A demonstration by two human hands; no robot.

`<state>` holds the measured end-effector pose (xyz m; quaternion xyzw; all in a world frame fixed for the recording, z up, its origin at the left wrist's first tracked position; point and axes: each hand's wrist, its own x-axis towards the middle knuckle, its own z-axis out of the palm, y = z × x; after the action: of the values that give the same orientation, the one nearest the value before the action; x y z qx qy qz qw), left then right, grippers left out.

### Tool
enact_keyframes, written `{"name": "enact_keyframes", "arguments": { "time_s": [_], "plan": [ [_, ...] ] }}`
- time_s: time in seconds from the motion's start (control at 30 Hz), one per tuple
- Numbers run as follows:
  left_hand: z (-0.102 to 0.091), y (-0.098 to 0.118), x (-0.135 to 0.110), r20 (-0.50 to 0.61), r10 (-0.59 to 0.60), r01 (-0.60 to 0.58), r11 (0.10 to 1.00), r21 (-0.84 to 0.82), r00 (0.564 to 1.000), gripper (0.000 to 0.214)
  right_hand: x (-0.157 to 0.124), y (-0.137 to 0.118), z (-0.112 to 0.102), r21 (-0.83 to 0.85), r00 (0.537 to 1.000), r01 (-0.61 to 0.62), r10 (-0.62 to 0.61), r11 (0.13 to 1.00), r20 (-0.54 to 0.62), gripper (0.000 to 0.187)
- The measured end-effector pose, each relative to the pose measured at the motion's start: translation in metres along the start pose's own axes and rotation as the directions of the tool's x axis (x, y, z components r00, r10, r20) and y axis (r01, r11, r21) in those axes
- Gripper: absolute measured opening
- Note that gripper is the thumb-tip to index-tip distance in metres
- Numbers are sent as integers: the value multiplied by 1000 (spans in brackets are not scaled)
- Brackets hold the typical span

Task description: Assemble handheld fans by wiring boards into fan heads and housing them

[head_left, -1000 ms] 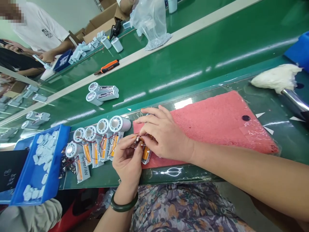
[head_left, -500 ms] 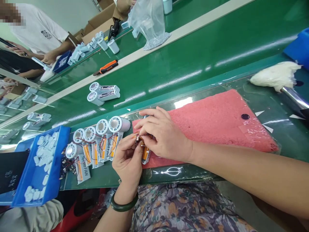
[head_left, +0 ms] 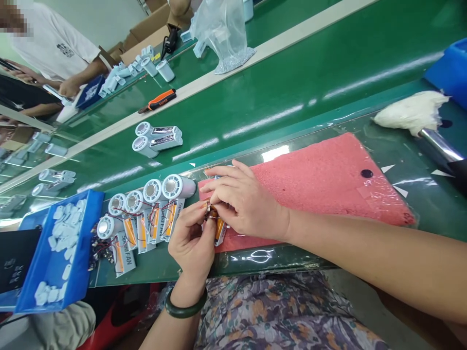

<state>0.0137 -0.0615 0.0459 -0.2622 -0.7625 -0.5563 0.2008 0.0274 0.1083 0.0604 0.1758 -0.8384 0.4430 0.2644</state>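
Between the thumb and index finger of my left hand is a small circuit board, its light metal edge showing. My right hand meets it from the right, thumb and index finger pinched at the same spot; thin wires show there, and which part each fingertip grips is partly hidden. Under both hands, on the pink foam mat, lies a handheld fan casing with an orange part inside, mostly covered by my right hand. Left of my hands stands a row of similar open fans with red wires.
A blue bin of pale plastic pieces and a heap of small boards lie at left. Two fan casings, orange-handled pliers and a plastic bag lie farther back. A white-wrapped tool is at right. Co-workers sit opposite.
My right fingers have closed in slightly to the left over the small board. My left hand keeps its pinch. The whole view has shifted a little.
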Motion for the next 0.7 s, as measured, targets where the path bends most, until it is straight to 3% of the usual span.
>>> {"name": "enact_keyframes", "arguments": {
  "time_s": [0.2,0.47,0.7],
  "plan": [
    [0,0,-1,-20,-25,25,1000,3,999,20,3,-1,0,-33,1000,-14,14,999,21,17],
    [-3,-3,3,-10,-271,266,952,-154,963,31,6,-6,-6,-94,997,-69,72,993,32,13],
    [-3,0,17,68,-242,250,954,-163,968,18,7,-5,-10,-43,992,-121,122,992,20,11]
  ]
}}
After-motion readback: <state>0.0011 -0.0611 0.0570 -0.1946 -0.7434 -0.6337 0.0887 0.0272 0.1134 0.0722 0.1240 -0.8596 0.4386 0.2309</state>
